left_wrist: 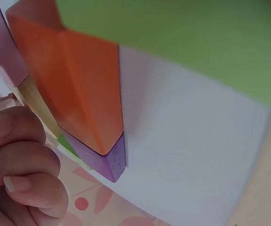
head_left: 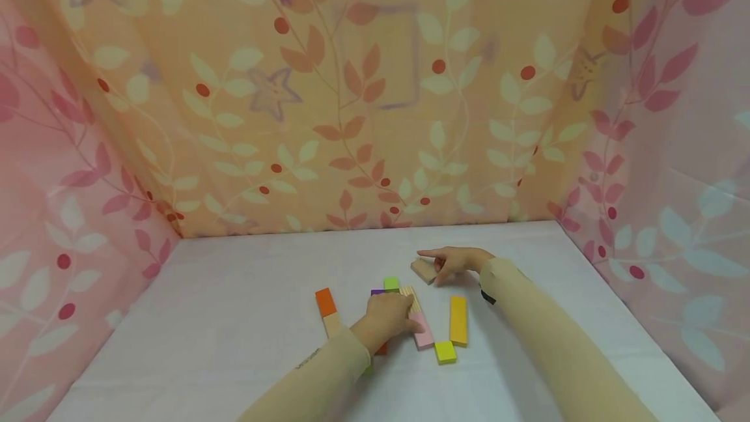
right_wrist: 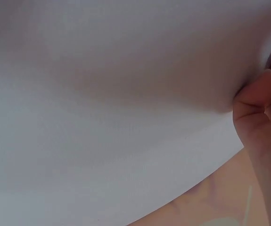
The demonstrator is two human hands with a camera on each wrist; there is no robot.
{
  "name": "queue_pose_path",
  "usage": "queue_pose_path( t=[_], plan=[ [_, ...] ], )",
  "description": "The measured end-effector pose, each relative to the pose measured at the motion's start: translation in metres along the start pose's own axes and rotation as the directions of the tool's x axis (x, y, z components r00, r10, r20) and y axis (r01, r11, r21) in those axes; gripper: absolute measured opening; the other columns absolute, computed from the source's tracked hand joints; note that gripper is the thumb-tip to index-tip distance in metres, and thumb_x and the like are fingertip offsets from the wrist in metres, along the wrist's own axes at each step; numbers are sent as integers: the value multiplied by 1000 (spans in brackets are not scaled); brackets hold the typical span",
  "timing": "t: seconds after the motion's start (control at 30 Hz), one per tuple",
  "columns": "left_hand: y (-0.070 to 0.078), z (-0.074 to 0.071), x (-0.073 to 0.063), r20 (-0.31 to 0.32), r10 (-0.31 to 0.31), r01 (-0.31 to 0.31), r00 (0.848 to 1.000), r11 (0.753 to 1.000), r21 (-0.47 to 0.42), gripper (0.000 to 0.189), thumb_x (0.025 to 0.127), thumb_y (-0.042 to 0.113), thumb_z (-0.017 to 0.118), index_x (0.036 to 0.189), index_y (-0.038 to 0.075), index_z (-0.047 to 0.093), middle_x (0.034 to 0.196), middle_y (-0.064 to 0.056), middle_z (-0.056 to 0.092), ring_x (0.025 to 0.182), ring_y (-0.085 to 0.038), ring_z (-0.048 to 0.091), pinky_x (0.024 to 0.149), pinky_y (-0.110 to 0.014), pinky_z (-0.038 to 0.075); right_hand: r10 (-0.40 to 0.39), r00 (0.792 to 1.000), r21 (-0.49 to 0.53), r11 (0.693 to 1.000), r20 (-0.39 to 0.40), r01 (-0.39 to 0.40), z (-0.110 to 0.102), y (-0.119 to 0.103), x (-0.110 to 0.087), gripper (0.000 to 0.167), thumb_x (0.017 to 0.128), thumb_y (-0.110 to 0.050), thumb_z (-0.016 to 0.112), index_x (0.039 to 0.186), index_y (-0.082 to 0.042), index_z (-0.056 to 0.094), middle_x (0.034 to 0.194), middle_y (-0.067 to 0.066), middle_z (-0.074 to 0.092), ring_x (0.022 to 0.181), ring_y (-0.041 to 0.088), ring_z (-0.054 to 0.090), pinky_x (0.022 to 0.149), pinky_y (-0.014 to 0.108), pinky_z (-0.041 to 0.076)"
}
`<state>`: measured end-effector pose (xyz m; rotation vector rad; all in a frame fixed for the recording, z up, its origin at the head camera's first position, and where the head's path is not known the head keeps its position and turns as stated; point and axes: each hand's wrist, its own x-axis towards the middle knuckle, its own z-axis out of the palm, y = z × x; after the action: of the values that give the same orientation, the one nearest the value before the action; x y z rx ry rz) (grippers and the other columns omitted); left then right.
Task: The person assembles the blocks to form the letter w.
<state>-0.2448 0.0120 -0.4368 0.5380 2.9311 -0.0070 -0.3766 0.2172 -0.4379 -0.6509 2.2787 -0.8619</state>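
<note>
My left hand (head_left: 383,319) is lowered over a cluster of blocks, its fingers curled. Its index finger and thumb touch a ridged wooden block (head_left: 409,293) and the pink block (head_left: 423,336) joined end to end with it; whether they pinch either I cannot tell. Under this hand lie a red-orange block (left_wrist: 74,89), a purple block (left_wrist: 118,157) at its far end and a green block (left_wrist: 182,42), all partly hidden in the head view. Farther back, my right hand (head_left: 459,260) grips one end of a plain wooden block (head_left: 423,270), index finger extended above it.
A lime green block (head_left: 391,284) lies behind the purple one. Left of the cluster, an orange block (head_left: 325,303) meets a plain wooden block (head_left: 331,325). To the right are a long yellow block (head_left: 458,321) and a yellow-green square block (head_left: 445,352). Patterned curtains (head_left: 351,148) enclose the white table (head_left: 234,279).
</note>
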Motion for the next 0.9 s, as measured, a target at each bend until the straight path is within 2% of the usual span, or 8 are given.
queue_pose_path(
  t=[0.13, 0.23, 0.37, 0.47, 0.7, 0.77, 0.9],
  plan=[
    [1, 0, 0, -4, 6, -6, 1000, 1000, 3, 56, 76, 60, 72, 114, 20, 67, 92, 1, 69, 91, -17, 66, 72, -37, 51, 40, 999, -13, 999, -7, -40, -2, -2, -2, 81, 81, -2, 76, 150, -9, 36, 80, 3, 49, 73, 15, 44, 66, 24, 35],
    [2, -1, 1, 0, 8, -8, 1000, 1000, 1, 56, 76, 60, 72, 114, 20, 67, 93, 1, 69, 91, -18, 65, 73, -37, 51, 21, 999, -47, 999, -26, -22, -1, -1, -4, 75, 81, -8, 79, 147, -11, 43, 80, 3, 49, 73, 15, 46, 66, 24, 36],
    [3, -2, 1, -1, 6, -6, 1000, 1000, 16, 56, 76, 61, 71, 114, 20, 67, 92, 2, 69, 89, -16, 65, 71, -36, 51, 20, 996, -33, 999, -85, -23, 1, 4, -3, 70, 80, -8, 80, 141, -5, 46, 82, 4, 52, 75, 16, 48, 67, 25, 39],
    [4, -1, 1, -10, 8, -8, 1000, 1000, 30, 52, 76, 61, 71, 106, 20, 67, 87, 3, 67, 85, -15, 65, 68, -35, 50, 44, 988, 21, 999, -145, -42, 4, 9, -6, 67, 79, -4, 79, 136, 2, 45, 82, 5, 53, 74, 16, 48, 66, 25, 40],
    [2, 1, 0, -22, 21, -21, 1000, 1000, 15, 45, 75, 61, 72, 90, 19, 61, 76, 4, 60, 74, -13, 59, 64, -32, 47, 73, 964, 133, 990, -256, -40, 7, 16, -31, 62, 79, -4, 79, 128, 6, 42, 75, 3, 52, 62, 12, 45, 55, 22, 37],
    [1, 2, 0, -27, 21, -21, 999, 1000, 6, 45, 75, 60, 72, 86, 19, 58, 73, 4, 56, 71, -13, 57, 62, -31, 45, 76, 957, 134, 990, -280, -39, 9, 17, -38, 62, 78, -4, 79, 127, 6, 42, 75, 4, 52, 62, 12, 45, 54, 22, 37],
    [-2, 4, 0, -20, 20, -20, 1000, 1000, -1, 45, 75, 60, 73, 88, 19, 59, 73, 4, 55, 71, -14, 54, 64, -32, 46, 109, 943, 113, 991, -315, -77, 14, 21, -49, 63, 76, -4, 82, 125, 8, 43, 79, 6, 51, 67, 15, 46, 58, 24, 38]
  ],
)
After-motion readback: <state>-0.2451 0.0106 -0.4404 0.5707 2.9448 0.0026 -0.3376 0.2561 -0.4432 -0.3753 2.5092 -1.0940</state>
